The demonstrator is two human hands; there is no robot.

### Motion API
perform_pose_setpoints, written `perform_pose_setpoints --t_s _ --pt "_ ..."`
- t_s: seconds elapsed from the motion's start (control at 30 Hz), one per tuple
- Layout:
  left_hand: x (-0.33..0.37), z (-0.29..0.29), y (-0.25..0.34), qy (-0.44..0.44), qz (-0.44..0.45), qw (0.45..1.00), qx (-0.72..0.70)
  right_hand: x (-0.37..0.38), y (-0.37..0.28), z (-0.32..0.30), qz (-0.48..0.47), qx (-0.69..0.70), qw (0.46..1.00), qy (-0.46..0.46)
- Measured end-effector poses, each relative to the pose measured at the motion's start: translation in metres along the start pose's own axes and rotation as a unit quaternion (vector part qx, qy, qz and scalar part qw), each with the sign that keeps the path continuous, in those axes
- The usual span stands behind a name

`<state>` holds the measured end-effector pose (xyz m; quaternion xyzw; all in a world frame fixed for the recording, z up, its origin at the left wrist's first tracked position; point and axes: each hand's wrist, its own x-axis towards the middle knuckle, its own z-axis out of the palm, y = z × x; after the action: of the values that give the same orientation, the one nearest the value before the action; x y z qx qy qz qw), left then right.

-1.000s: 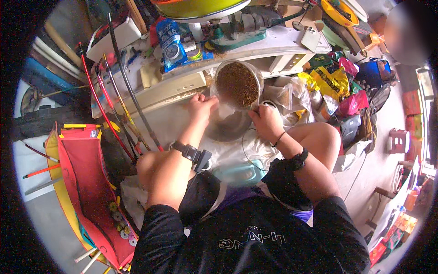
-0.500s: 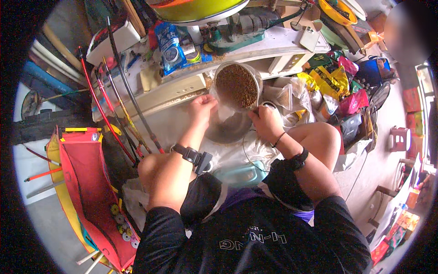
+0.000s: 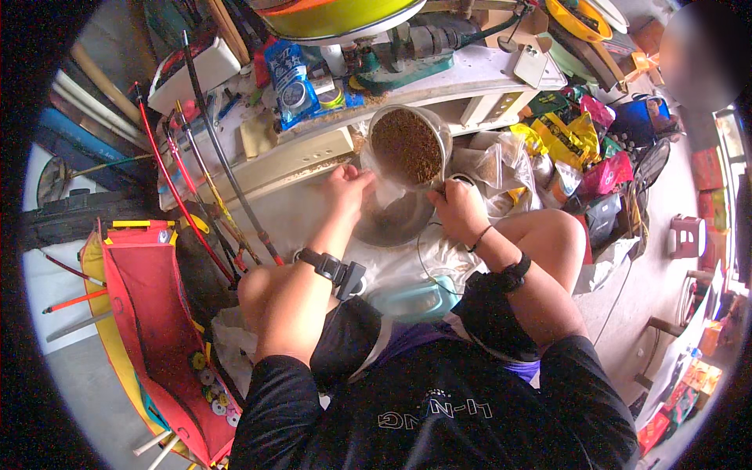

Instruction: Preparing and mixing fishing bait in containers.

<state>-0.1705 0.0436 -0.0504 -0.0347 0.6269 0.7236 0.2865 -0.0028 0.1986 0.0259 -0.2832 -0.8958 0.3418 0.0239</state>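
Note:
A clear round tub [image 3: 445,142] full of brown granules [image 3: 406,146] is tilted in front of me, at the edge of the workbench. My right hand [image 3: 458,207] is closed on the lower right of its rim. My left hand [image 3: 348,188] is at the tub's lower left, thumb and fingers pinched together. Something thin and whitish, perhaps clear plastic, shows by those fingertips; I cannot make out what they hold. Under the tub, between my hands, a wider round container [image 3: 395,223] with a dark inside is partly hidden. A pale turquoise plastic container [image 3: 415,300] sits between my knees.
A workbench [image 3: 439,92] ahead carries a green vise-like tool [image 3: 403,66], a blue packet [image 3: 290,86] and a phone [image 3: 531,66]. Fishing rods [image 3: 211,125] lean at left above an open red bag [image 3: 149,313]. Plastic bags and yellow packets [image 3: 568,139] crowd the right.
Both hands and the tub stay almost in place. The tub's tilt and the granules look nearly the same, with only a slight shift of the left fingers.

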Motion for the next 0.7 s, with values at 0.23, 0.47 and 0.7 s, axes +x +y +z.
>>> perform_pose_setpoints --t_s 0.23,0.47,0.7 --pt "-0.0019 0.0015 0.0017 -0.014 0.003 1.000 -0.005 -0.0016 0.0017 -0.0008 -0.033 -0.004 0.999 0.004" --pt "-0.0015 0.0023 0.0005 -0.020 -0.006 0.999 -0.024 -0.0008 0.0019 -0.0003 -0.027 -0.017 0.999 0.005" --pt "-0.0006 0.0013 -0.0013 -0.022 0.010 1.000 -0.010 -0.0011 0.0009 -0.0012 -0.025 -0.013 1.000 -0.002"
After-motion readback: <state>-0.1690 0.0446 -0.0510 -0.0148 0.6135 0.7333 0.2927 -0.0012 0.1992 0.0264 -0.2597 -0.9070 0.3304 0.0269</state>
